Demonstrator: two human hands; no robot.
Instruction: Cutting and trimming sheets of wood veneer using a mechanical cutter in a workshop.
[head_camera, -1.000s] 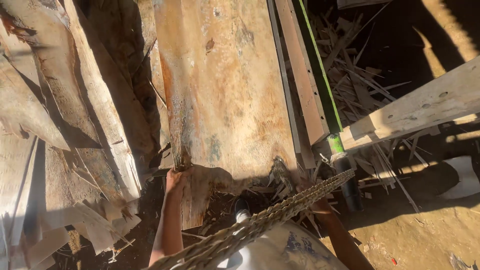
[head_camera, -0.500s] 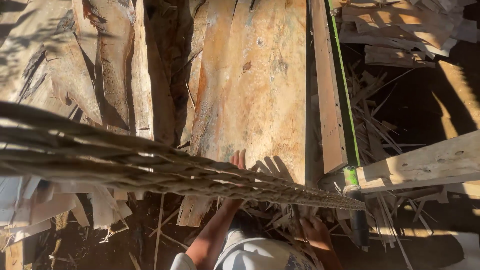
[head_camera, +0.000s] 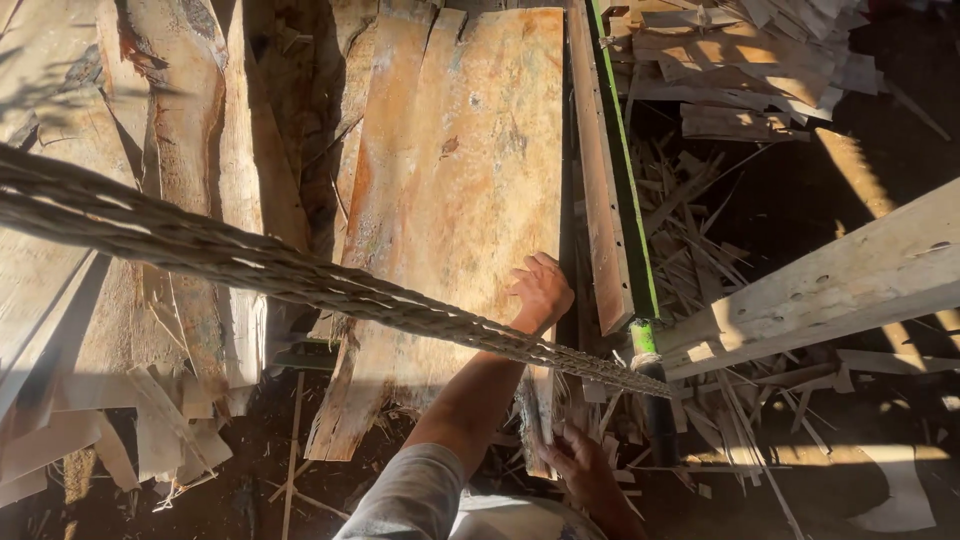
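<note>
The left hand (head_camera: 541, 290) rests on the wide, orange-stained wooden slab (head_camera: 455, 200), near its right edge and a little above its lower end; the fingers (head_camera: 530, 275) are curled with the knuckles up, pressing on the wood, though whether they hook round the edge cannot be told. The slab leans lengthwise up the view, lit by low sun, its lower end sitting among splinters and dark ground. The right hand (head_camera: 585, 470) is lower, close to the body, its fingers closed around the bottom end of a thin, narrow strip of wood (head_camera: 535, 420) that stands just beside the slab's lower right corner. A thick braided rope (head_camera: 300, 280) crosses in front of everything from the upper left to a knot on a dark post with a green band (head_camera: 650, 370). Just right of the slab lies a narrow plank with a green-painted edge (head_camera: 610, 180). To the left stand rough bark-edged boards (head_camera: 190, 180), and to the right a pale beam (head_camera: 830, 290) slants over a heap of offcuts and slivers (head_camera: 720, 130). No container shows anywhere in view.
</note>
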